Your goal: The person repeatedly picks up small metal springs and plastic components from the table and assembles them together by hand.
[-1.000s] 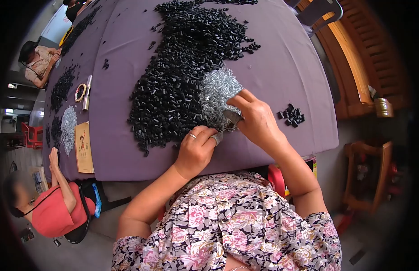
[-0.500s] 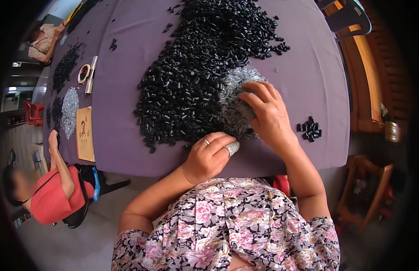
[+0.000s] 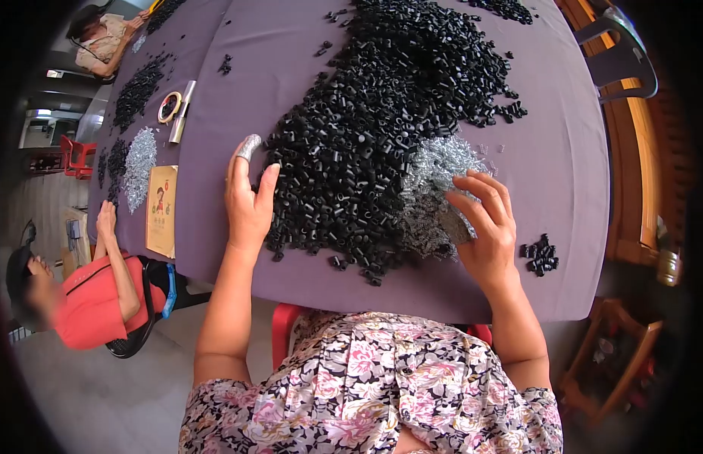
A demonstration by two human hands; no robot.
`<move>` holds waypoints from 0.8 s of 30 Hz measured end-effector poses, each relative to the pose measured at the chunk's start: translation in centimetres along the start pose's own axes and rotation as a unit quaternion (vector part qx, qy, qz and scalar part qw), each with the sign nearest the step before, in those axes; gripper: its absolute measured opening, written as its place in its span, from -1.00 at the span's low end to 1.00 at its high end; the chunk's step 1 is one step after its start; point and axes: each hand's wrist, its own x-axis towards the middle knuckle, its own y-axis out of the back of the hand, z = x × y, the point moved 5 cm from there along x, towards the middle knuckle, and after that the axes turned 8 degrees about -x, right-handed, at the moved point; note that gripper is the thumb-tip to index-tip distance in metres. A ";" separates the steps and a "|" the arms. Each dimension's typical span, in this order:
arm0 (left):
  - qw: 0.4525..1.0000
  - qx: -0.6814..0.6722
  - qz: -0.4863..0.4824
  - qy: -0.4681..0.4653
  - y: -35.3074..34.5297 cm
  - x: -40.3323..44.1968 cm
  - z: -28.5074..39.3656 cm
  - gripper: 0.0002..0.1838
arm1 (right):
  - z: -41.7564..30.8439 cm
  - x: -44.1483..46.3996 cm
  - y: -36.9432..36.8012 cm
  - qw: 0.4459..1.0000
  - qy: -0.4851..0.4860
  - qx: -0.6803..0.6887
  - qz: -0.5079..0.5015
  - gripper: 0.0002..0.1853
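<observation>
A large heap of small black tube-shaped pieces (image 3: 344, 144) spreads over the purple cloth of the table (image 3: 238, 91). Against its right side lies a pile of small silvery pieces (image 3: 438, 170). My left hand (image 3: 247, 200) is at the heap's left edge, thumb and index finger apart, the index fingertip wrapped in silvery tape; nothing shows in it. My right hand (image 3: 487, 227) is over the right edge of the silvery pile, fingers curved and spread from the thumb, whose tip has a grey covering. I see nothing held in it.
A small black group (image 3: 540, 255) lies at the right. Leftward are a tape roll (image 3: 169, 107), a silvery roll (image 3: 182, 112), a yellow booklet (image 3: 161, 212) and another silvery pile (image 3: 140, 168). A person in red (image 3: 94, 303) and another person (image 3: 101, 45) sit at the left.
My left hand has moved from beside the silvery pile to the black heap's left edge, its fingers now extended. My right hand stays by the silvery pile. The view has shifted.
</observation>
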 end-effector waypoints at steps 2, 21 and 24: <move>0.999 -0.035 -0.018 0.037 -0.4 0.2 -1.2 -0.38 | -0.2 0.2 0.5 1.000 0.006 -0.004 0.004 -0.43; 0.994 -0.097 -0.048 0.001 -5.6 0.8 2.0 -0.41 | 1.8 1.8 1.6 0.999 -0.008 -0.037 0.010 -0.51; 0.958 -0.249 0.022 0.139 -4.7 0.6 0.5 -0.45 | 1.9 1.4 0.8 0.999 0.007 -0.025 0.037 -0.51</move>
